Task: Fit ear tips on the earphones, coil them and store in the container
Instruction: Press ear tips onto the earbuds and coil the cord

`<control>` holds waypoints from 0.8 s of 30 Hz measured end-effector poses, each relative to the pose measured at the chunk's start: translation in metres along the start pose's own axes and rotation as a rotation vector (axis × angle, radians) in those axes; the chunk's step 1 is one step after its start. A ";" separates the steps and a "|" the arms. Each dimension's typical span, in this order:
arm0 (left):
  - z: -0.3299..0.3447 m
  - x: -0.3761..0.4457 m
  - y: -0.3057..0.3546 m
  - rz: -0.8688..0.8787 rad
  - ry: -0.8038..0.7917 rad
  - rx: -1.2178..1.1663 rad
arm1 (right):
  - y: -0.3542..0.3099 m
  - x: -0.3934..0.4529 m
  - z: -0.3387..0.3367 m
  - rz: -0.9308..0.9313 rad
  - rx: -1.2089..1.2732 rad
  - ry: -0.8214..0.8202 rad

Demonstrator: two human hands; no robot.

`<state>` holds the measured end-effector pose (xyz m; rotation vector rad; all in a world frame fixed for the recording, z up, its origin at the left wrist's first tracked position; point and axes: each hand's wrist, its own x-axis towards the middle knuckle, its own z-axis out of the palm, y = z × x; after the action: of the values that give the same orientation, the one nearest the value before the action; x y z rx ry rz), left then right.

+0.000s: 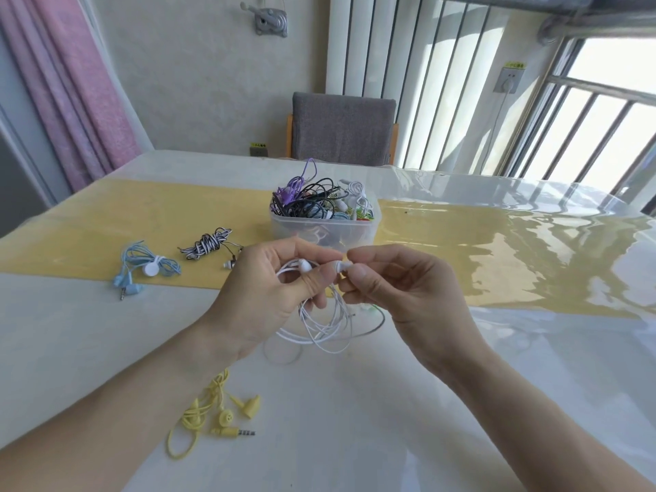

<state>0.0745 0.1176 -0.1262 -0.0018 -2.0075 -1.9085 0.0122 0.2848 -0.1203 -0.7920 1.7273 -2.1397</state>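
**White earphones held between both hands above the surface**

While you look down through the head camera, your left hand [269, 289] grips the white earphones [326, 324]: its fingers curl round the cable, and one white earbud [304, 266] sticks up beside the thumb. Your right hand [397, 289] pinches the second earbud [341, 267] between thumb and forefinger, just right of the first, so the two hands nearly touch. The rest of the white cable hangs below both hands in loose loops, and its lowest turns reach the surface [426, 403].

Just beyond your hands, on the yellow runner [106, 221], stands the clear container [324, 232], heaped with tangled earphones in purple, black, white and other colours. To its left on the runner lies a coiled black-and-white striped set [207, 245]. Farther left, a coiled pale blue set [145, 266] lies at the runner's near edge. Near you, under your left forearm, a yellow set [213, 417] lies loose and uncoiled, its plug pointing right.

At the far side of the surface stands a grey chair [342, 127], and a pink curtain [71, 83] hangs at the far left.
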 end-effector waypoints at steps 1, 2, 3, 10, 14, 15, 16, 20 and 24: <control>0.000 0.000 0.000 0.005 0.004 -0.001 | -0.001 0.000 0.000 0.003 -0.002 0.004; 0.000 0.001 0.000 0.011 0.008 -0.002 | -0.001 0.000 -0.001 0.007 0.000 0.010; 0.000 0.001 0.000 0.016 0.012 -0.004 | -0.002 0.000 -0.001 0.012 0.010 0.013; 0.001 0.000 -0.001 0.050 0.011 -0.001 | -0.002 0.000 0.000 0.016 -0.007 0.036; 0.000 0.000 -0.002 0.055 0.013 -0.004 | -0.001 0.001 0.000 0.018 -0.012 0.027; 0.000 0.001 -0.003 0.057 0.013 -0.003 | -0.001 0.001 -0.001 0.026 -0.001 0.024; 0.000 0.001 -0.003 0.059 0.012 -0.002 | -0.001 0.001 -0.001 0.034 0.012 0.021; -0.001 0.000 -0.002 0.061 -0.003 0.001 | 0.000 0.002 -0.001 0.048 0.048 0.026; 0.000 0.000 -0.002 0.065 0.000 -0.002 | -0.001 0.002 0.000 0.077 0.102 0.022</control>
<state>0.0740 0.1172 -0.1279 -0.0675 -1.9810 -1.8707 0.0103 0.2839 -0.1193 -0.6666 1.6172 -2.1726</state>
